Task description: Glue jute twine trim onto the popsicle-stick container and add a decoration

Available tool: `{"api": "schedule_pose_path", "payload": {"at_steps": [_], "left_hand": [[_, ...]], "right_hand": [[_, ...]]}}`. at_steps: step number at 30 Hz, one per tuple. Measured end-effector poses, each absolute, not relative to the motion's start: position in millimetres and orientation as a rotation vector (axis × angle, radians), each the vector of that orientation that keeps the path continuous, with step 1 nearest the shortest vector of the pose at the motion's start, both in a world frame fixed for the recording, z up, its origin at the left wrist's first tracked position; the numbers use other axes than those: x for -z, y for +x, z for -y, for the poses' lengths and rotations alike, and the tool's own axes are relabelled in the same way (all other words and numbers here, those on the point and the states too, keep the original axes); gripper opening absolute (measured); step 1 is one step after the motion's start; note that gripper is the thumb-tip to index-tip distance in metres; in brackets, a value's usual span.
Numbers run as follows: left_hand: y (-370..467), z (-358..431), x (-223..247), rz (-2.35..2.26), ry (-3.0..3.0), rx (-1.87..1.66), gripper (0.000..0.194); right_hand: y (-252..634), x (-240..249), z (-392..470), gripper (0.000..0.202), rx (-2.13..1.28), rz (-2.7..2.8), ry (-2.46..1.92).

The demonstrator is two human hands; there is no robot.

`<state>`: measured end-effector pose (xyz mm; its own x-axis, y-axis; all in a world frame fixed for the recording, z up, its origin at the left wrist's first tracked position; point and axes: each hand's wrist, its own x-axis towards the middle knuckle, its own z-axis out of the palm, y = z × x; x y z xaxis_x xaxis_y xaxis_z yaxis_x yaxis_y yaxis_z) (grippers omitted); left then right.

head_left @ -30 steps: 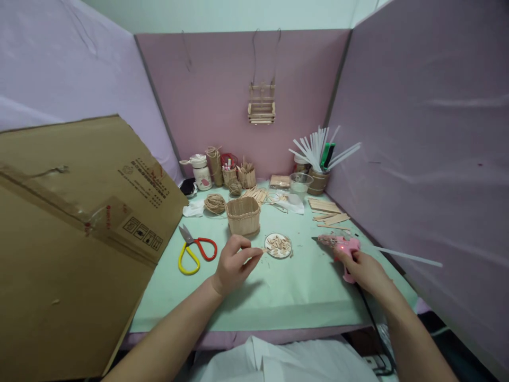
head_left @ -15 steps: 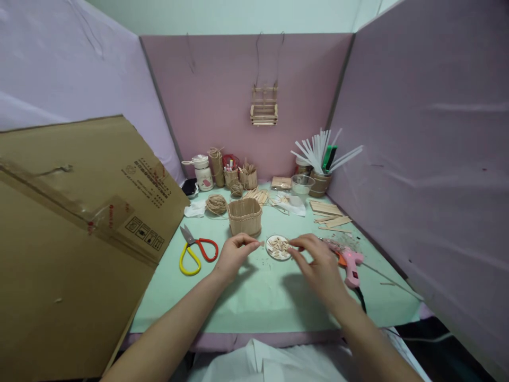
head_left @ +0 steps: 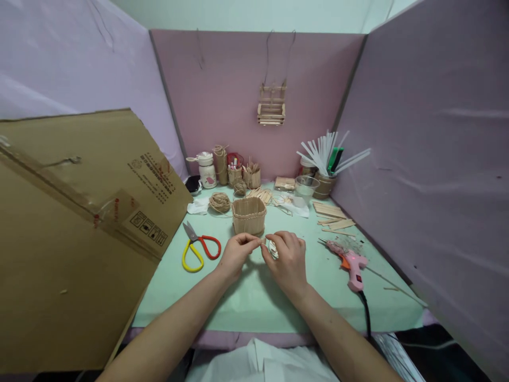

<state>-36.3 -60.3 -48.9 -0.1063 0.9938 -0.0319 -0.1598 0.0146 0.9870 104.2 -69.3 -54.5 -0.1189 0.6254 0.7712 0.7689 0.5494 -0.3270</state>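
Observation:
My left hand (head_left: 235,258) is closed in a pinch on a small wooden piece (head_left: 262,241) in front of the stick basket. Fingertips of my right hand (head_left: 289,261) meet it there, also pinched; the piece is tiny and partly covered by fingers. Behind my right hand a small white dish (head_left: 271,250) of short wooden bits is mostly hidden. The square basket (head_left: 248,216) of wooden sticks, with a twisted cord rim, stands just beyond my hands. To the left lie scissors (head_left: 198,245) with one red and one yellow handle.
A pink hot glue gun (head_left: 355,265) lies at the right with its cord over the front edge. Wooden sticks (head_left: 336,217), a twine ball (head_left: 220,202) and a clear cup (head_left: 307,187) are farther back. A big cardboard sheet (head_left: 91,233) leans at the left.
My right hand has moved left from the dish to my left fingertips, now covering much of the dish. My left hand keeps its pinch. The view has shifted slightly.

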Motion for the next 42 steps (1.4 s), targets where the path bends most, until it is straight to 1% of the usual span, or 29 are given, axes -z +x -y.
{"api": "schedule_pose_path", "payload": {"at_steps": [5, 8, 12, 14, 16, 17, 19, 21, 22, 26, 30, 35, 42], "left_hand": [[-35.2, 59.4, 55.2, -1.18, 1.037, -1.32, 0.025], [-38.2, 60.1, 54.3, -1.226, 1.177, -1.301, 0.024], [-52.6, 57.4, 37.2, -1.418, 1.795, -1.484, 0.022], [-61.9, 51.0, 25.2, -1.509, 2.11, -1.515, 0.03], [-69.8, 40.6, 15.5, -1.624, 2.34, -1.381, 0.042], [-72.8, 34.3, 12.5, -1.658, 2.421, -1.278, 0.043], [-76.7, 20.9, 9.7, -1.691, 2.506, -1.111, 0.035], [-78.5, 8.8, 9.1, -1.723, 2.512, -0.997, 0.013], [-78.7, 4.1, 8.4, -1.734, 2.498, -0.964, 0.009], [-77.1, -2.7, -0.8, -1.77, 2.32, -0.981, 0.019], [-73.2, 6.6, -9.0, -1.68, 2.05, -1.041, 0.028], [-68.5, 24.7, -1.5, -1.589, 1.803, -1.161, 0.031], [-70.8, 29.3, 10.0, -1.562, 1.693, -1.248, 0.032]], "right_hand": [[103.3, 57.5, 66.9, 0.006, 0.205, 1.827, -1.147], [105.2, 58.7, 65.6, 0.005, 0.192, 1.82, -1.16], [108.7, 58.7, 64.1, 0.006, 0.145, 1.787, -1.199], [109.5, 58.4, 63.4, 0.006, 0.114, 1.771, -1.207], [109.7, 58.0, 62.9, 0.006, 0.092, 1.757, -1.207], [109.5, 57.9, 62.6, 0.006, 0.084, 1.751, -1.206], [109.0, 57.4, 61.6, 0.006, 0.072, 1.746, -1.203], [107.9, 56.2, 59.3, 0.005, 0.065, 1.742, -1.198], [107.1, 55.0, 57.6, 0.005, 0.065, 1.738, -1.195], [101.0, 42.7, 47.4, 0.006, 0.089, 1.714, -1.179], [91.6, 23.0, 39.1, 0.007, 0.087, 1.732, -1.2], [83.4, 11.7, 37.1, 0.006, 0.051, 1.835, -1.263], [83.3, 8.5, 39.1, 0.007, 0.085, 1.979, -1.321]]}}
